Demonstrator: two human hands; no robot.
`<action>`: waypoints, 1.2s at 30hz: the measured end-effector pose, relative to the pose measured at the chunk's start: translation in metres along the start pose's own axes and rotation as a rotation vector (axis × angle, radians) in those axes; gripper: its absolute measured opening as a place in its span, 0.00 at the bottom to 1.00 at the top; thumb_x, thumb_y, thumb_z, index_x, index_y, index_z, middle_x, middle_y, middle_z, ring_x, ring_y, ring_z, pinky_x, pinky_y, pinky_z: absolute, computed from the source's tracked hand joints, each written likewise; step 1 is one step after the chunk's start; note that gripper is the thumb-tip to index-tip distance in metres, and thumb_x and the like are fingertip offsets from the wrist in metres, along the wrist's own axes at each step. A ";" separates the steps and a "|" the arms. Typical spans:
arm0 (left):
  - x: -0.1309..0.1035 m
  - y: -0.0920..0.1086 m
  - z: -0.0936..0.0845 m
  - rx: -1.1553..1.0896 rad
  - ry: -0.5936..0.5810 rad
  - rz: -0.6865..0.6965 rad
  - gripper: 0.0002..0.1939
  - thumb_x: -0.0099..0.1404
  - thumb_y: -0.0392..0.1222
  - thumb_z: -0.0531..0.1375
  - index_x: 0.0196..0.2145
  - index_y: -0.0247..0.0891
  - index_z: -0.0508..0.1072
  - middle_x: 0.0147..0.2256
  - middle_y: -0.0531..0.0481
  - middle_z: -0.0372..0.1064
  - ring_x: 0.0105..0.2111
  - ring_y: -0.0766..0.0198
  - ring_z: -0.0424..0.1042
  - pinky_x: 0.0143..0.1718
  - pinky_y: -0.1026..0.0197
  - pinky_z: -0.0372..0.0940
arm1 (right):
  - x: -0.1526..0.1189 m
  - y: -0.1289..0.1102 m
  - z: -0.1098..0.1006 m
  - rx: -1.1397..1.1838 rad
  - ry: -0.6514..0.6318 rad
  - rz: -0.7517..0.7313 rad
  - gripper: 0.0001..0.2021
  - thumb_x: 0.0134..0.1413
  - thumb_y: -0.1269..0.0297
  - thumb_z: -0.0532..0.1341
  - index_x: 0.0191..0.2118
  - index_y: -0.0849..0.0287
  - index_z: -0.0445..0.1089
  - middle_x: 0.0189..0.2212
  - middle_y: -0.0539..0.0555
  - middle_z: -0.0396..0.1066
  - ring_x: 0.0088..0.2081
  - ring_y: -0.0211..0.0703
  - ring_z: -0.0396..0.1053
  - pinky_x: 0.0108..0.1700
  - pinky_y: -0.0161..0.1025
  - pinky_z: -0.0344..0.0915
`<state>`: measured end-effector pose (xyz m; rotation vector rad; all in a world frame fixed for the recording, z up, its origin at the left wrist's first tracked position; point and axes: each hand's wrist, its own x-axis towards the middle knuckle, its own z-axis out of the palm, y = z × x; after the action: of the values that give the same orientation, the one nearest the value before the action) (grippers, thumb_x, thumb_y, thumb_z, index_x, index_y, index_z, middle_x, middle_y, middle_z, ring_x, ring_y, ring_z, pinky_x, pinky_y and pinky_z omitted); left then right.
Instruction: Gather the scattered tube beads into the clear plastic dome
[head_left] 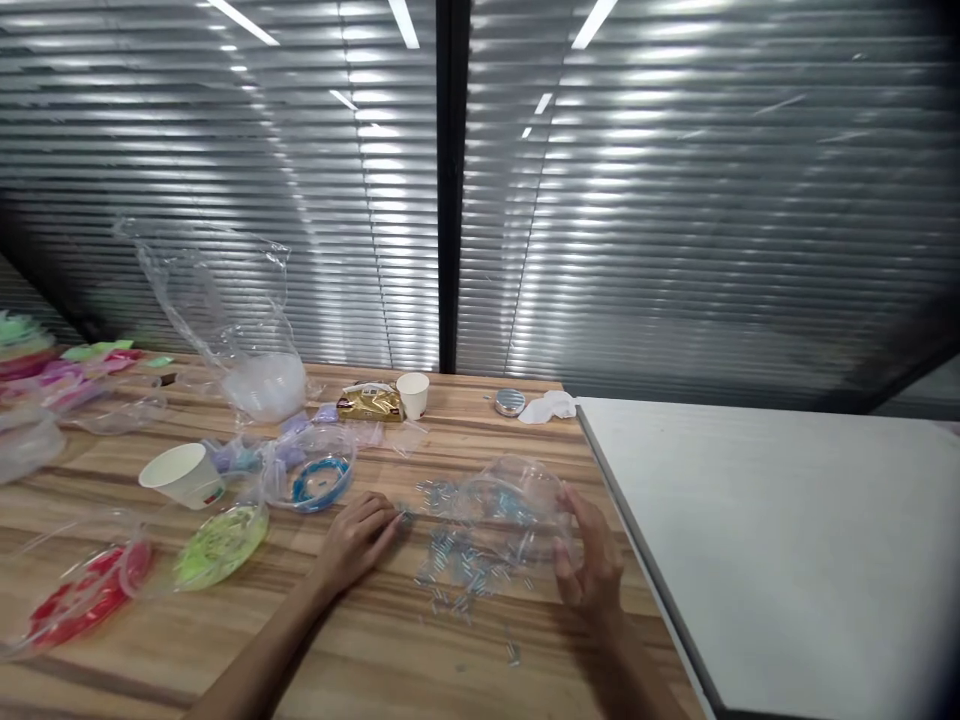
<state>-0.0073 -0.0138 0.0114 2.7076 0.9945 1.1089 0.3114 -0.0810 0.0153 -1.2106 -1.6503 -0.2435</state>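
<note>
My right hand [590, 555] grips the right rim of a clear plastic bowl [529, 480], which is tilted on its side over the wooden table. Many small blue-grey tube-like pieces [465, 565] lie scattered on the wood below and left of the bowl, some seen through its wall. To the left, my left hand [360, 540] rests on the table with bent fingers drawn together. A few small pieces lie at its fingertips; whether any are pinched is too small to tell.
Left of my hands stand clear dishes with blue [321, 485], yellow-green [221, 545] and red [86, 600] contents. Nearby are a paper cup [182, 475], a smaller cup [412, 396], a gold packet [370, 402] and a bag-lined bowl [266, 387]. A white surface [780, 540] borders the right.
</note>
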 end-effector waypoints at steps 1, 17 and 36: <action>0.000 -0.001 0.000 -0.008 0.002 -0.007 0.06 0.66 0.34 0.54 0.35 0.36 0.71 0.32 0.47 0.69 0.35 0.63 0.67 0.39 0.60 0.64 | 0.001 0.004 -0.003 -0.030 0.011 0.001 0.23 0.57 0.65 0.50 0.59 0.58 0.57 0.46 0.61 0.67 0.45 0.52 0.67 0.41 0.49 0.67; 0.000 -0.009 0.002 -0.051 -0.007 -0.071 0.08 0.68 0.37 0.53 0.33 0.36 0.71 0.31 0.47 0.69 0.34 0.64 0.67 0.39 0.60 0.63 | 0.006 0.020 -0.007 -0.198 0.014 -0.037 0.24 0.57 0.65 0.51 0.60 0.58 0.54 0.49 0.61 0.66 0.46 0.53 0.66 0.43 0.51 0.67; 0.003 -0.008 0.006 0.043 -0.054 -0.055 0.12 0.69 0.37 0.50 0.31 0.35 0.70 0.29 0.47 0.67 0.33 0.63 0.65 0.37 0.60 0.60 | 0.010 0.008 -0.004 -0.146 -0.015 -0.094 0.22 0.56 0.65 0.51 0.57 0.57 0.59 0.49 0.61 0.66 0.46 0.53 0.65 0.43 0.53 0.66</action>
<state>-0.0065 -0.0044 0.0068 2.7099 1.0893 1.0111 0.3203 -0.0739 0.0216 -1.2473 -1.7281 -0.4211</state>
